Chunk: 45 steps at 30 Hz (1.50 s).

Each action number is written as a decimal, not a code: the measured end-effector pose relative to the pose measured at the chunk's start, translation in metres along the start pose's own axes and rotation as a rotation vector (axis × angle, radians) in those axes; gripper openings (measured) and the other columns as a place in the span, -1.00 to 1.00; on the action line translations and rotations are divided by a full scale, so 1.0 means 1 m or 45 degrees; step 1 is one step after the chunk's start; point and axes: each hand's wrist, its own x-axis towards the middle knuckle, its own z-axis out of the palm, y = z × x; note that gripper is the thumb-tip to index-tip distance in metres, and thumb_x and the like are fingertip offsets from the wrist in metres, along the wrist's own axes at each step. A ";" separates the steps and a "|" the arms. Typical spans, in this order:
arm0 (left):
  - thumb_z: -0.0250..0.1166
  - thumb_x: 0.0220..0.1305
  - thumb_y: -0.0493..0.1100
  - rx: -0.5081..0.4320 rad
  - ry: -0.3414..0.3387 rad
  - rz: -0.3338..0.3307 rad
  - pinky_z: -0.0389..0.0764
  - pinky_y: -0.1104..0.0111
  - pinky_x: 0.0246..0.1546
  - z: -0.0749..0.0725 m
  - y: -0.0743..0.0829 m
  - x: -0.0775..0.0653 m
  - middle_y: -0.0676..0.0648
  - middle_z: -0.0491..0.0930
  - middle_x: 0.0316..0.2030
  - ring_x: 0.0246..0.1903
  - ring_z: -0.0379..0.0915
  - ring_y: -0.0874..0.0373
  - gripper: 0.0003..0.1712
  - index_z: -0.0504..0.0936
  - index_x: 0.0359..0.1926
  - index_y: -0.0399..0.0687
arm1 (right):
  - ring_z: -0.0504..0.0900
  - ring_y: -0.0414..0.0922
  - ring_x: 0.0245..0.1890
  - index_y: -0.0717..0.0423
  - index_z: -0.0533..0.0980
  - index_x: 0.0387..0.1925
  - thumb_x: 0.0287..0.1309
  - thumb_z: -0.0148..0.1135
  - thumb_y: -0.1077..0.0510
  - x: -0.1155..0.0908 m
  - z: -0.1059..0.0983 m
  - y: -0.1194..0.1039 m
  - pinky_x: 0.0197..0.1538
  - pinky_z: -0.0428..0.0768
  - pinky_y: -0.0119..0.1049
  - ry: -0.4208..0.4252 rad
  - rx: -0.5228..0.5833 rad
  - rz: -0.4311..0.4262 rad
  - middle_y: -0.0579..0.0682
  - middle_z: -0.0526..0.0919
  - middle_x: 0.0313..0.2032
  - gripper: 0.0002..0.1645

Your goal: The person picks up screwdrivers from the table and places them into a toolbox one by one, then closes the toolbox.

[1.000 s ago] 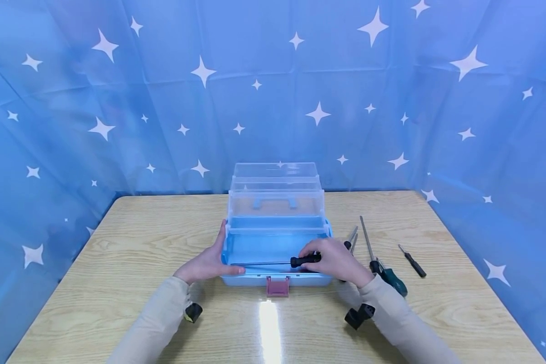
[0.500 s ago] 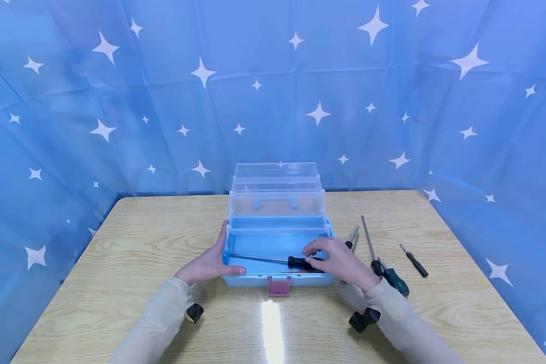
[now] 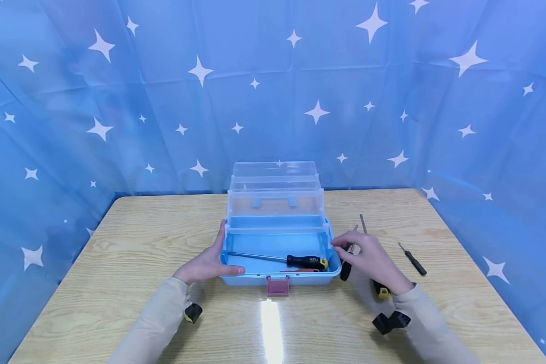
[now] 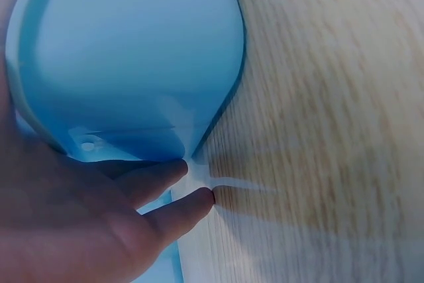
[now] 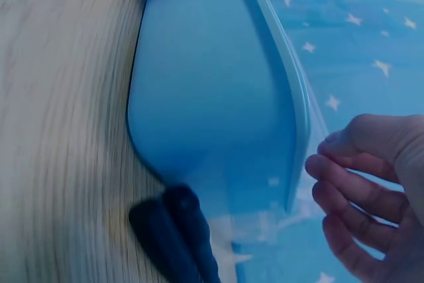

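A light blue toolbox [image 3: 250, 279] stands on the table with its clear lid [image 3: 275, 203] raised. My left hand [image 3: 207, 264] grips its left end, thumb over the front rim and fingers along the outside. Inside lies a black-handled screwdriver [image 3: 306, 262] with a yellow butt, its shaft pointing left. Part of a red-orange handle [image 3: 301, 270] shows by the front wall. Just off the box's right rim, my right hand [image 3: 368, 255] holds nothing, its fingers loosely bent. Below it, the right wrist view shows two dark handles [image 5: 177, 233] beside the box.
A pink clasp [image 3: 277, 287] hangs at the toolbox front. Right of the box, screwdrivers lie partly hidden by my right hand; one black handle [image 3: 382, 290] has a yellow end. A small screwdriver [image 3: 412, 259] lies farther right. A starry blue curtain [image 3: 273, 111] backs the table.
My right hand has let go of the black screwdriver, now lying in the toolbox, and moved right past the rim, over the tools there. The left hand stays put.
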 end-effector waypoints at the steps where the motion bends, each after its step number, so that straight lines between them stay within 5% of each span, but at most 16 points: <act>1: 0.49 0.04 0.11 0.001 0.000 -0.001 -0.02 -0.18 0.30 0.000 0.000 0.000 -0.23 -0.47 0.49 0.43 -0.37 -0.25 0.50 -0.65 0.45 0.13 | 0.60 -0.28 -0.34 0.16 0.68 -0.26 0.10 0.33 0.37 -0.001 -0.002 0.001 -0.38 0.62 -0.15 0.009 -0.013 0.008 -0.10 0.70 -0.29 -0.84; 11: 0.48 0.05 0.09 0.005 0.001 -0.005 -0.01 -0.18 0.30 0.000 0.001 -0.001 -0.24 -0.46 0.49 0.43 -0.35 -0.26 0.49 -0.65 0.45 0.14 | 0.58 -0.20 -0.29 0.08 0.69 -0.23 0.16 0.31 0.31 -0.017 -0.020 0.011 -0.33 0.56 -0.14 0.003 -0.142 0.137 -0.16 0.69 -0.28 -0.85; 19: 0.47 0.08 0.07 0.000 -0.004 0.021 -0.01 -0.23 0.28 -0.002 0.001 -0.001 -0.28 -0.44 0.48 0.42 -0.36 -0.30 0.49 -0.67 0.44 0.11 | 0.58 -0.22 -0.35 0.09 0.69 -0.23 0.15 0.31 0.33 -0.024 -0.025 0.013 -0.44 0.49 -0.34 0.000 -0.144 0.159 -0.12 0.70 -0.28 -0.83; 25: 0.48 0.04 0.12 -0.009 -0.006 0.022 -0.04 -0.21 0.30 -0.001 0.000 0.000 -0.22 -0.49 0.49 0.43 -0.40 -0.26 0.50 -0.66 0.45 0.14 | 0.60 -0.22 -0.35 0.12 0.68 -0.20 0.16 0.31 0.33 -0.029 -0.026 0.013 -0.36 0.58 -0.22 -0.019 -0.138 0.228 -0.09 0.71 -0.25 -0.83; 32: 0.47 0.07 0.07 -0.013 0.003 0.008 -0.02 -0.21 0.29 0.000 0.000 0.000 -0.22 -0.47 0.49 0.43 -0.37 -0.26 0.48 -0.66 0.45 0.14 | 0.57 -0.29 -0.38 0.11 0.68 -0.25 0.09 0.33 0.37 -0.040 -0.025 0.016 -0.34 0.55 -0.16 -0.004 -0.193 0.223 -0.15 0.70 -0.30 -0.82; 45: 0.47 0.07 0.06 -0.010 0.002 0.013 -0.02 -0.20 0.30 0.000 0.001 0.000 -0.21 -0.47 0.49 0.43 -0.36 -0.25 0.47 -0.66 0.45 0.15 | 0.55 -0.34 -0.44 0.16 0.68 -0.28 0.01 0.38 0.40 -0.058 -0.029 0.026 -0.44 0.54 -0.34 0.054 -0.254 0.253 -0.10 0.70 -0.36 -0.80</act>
